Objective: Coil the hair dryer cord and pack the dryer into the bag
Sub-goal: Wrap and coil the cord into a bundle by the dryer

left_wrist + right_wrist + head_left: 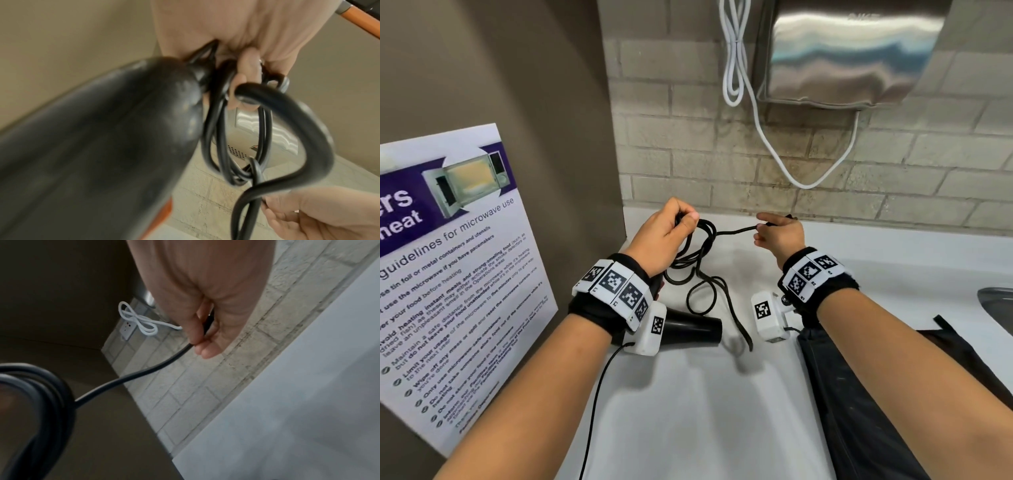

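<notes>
The black hair dryer [693, 329] shows beneath my left wrist, its barrel pointing right; up close its dark handle [92, 146] fills the left wrist view. My left hand [681, 221] grips several loops of the black cord [709, 240] above the white counter [705, 411]. From the loops [218, 129] one strand runs right to my right hand [762, 229], which pinches the cord [144, 371] between thumb and fingers [195, 331] near its end. More cord lies slack on the counter. The dark bag [859, 394] lies flat under my right forearm.
A microwave guidelines poster [455, 274] leans on the left wall. A steel hand dryer [849, 54] with a looped white cable [736, 68] hangs on the tiled back wall. A sink rim [996, 305] shows at the right edge. A wall socket [127, 329] sits above.
</notes>
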`<state>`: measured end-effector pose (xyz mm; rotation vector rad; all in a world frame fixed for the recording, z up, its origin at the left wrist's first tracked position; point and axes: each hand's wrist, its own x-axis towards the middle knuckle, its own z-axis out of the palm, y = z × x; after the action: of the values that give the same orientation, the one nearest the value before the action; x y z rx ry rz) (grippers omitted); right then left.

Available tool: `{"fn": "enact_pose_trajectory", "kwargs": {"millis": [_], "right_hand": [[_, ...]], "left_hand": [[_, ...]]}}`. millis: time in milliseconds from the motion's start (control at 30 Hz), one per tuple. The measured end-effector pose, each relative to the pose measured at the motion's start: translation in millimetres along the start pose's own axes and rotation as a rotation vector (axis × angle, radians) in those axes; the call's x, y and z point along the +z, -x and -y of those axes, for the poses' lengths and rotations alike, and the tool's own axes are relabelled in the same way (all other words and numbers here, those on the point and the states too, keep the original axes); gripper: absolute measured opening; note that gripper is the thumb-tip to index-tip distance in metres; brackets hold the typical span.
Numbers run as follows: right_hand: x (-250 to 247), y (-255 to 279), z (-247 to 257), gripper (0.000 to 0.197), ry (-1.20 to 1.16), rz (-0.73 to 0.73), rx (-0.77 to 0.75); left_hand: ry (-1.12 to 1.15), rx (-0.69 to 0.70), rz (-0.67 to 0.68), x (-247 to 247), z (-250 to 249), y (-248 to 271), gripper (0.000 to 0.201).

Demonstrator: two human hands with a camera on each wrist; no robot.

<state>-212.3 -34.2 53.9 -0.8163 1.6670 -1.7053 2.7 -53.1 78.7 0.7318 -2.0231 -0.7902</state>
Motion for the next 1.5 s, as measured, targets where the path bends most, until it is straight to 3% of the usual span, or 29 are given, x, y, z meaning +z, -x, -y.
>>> {"fn": "enact_pose_trajectory", "kwargs": {"millis": [167,267,333,433,533,633,733,800,867,967,1033,1167,1300,1400,1500], "right_hand": [[-14.4,-16.1,-8.5,0.029,-0.025,-0.115,0.094],[-35.4,-25.0,-11.6,0.037,-0.169,-0.059,0.174],[-51.7,-30.0,-20.5,0.039,-0.012,-0.082,0.196],[-75.3,-47.1,-49.7,0.034,0.436,-0.199,0.179],[-70.4,-37.9,-57.7,0.036,0.619,-0.029,0.203],[-46.3,-11.5,-49.3,0.048,0.46,0.147,0.239],[-18.8,5.1,-32.3,0.043,0.5,0.276,0.103],[0.3,14.8,-17.0,0.042,0.482,0.314,-0.133],[17.1,24.0,-3.0,0.049,0.434,0.449,-0.327],[35.2,33.2,6.9,0.047,0.523,0.676,-0.474],[37.9,32.0,10.2,0.034,0.565,0.698,-0.526],[23.5,21.1,20.2,0.018,0.671,0.621,-0.542],[3.6,1.6,21.6,0.019,0.702,0.314,-0.54],[-22.0,-21.0,10.2,0.02,0.715,0.071,-0.355],[-49.2,-32.4,-7.6,0.028,0.72,-0.064,-0.157]], "left_hand": [[0.028,0.002,-0.026,-0.3,-4.4,1.1,0.01],[0.062,-0.004,-0.037,-0.6,-6.4,2.5,0.011],[0.078,-0.009,-0.042,-0.8,-6.6,3.2,0.012],[0.086,-0.013,-0.051,-0.5,-6.0,3.0,0.013],[0.097,-0.013,-0.077,0.2,-3.7,0.7,0.012],[0.129,-0.022,-0.104,2.0,0.0,-1.2,0.013],[0.167,-0.052,-0.11,3.5,3.5,-3.2,0.019],[0.17,-0.067,-0.108,3.3,5.2,-4.5,0.018],[0.152,-0.061,-0.105,2.8,5.3,-5.0,0.018],[0.13,-0.043,-0.105,1.6,2.9,-4.0,0.019],[0.155,-0.058,-0.102,1.3,2.5,-3.2,0.019],[0.189,-0.065,-0.08,2.1,4.2,1.8,0.018],[0.227,-0.052,-0.057,0.7,1.9,9.7,0.018],[0.247,-0.017,-0.061,-0.7,0.9,15.9,0.017],[0.264,-0.002,-0.076,2.6,-0.8,17.5,0.017]]}}
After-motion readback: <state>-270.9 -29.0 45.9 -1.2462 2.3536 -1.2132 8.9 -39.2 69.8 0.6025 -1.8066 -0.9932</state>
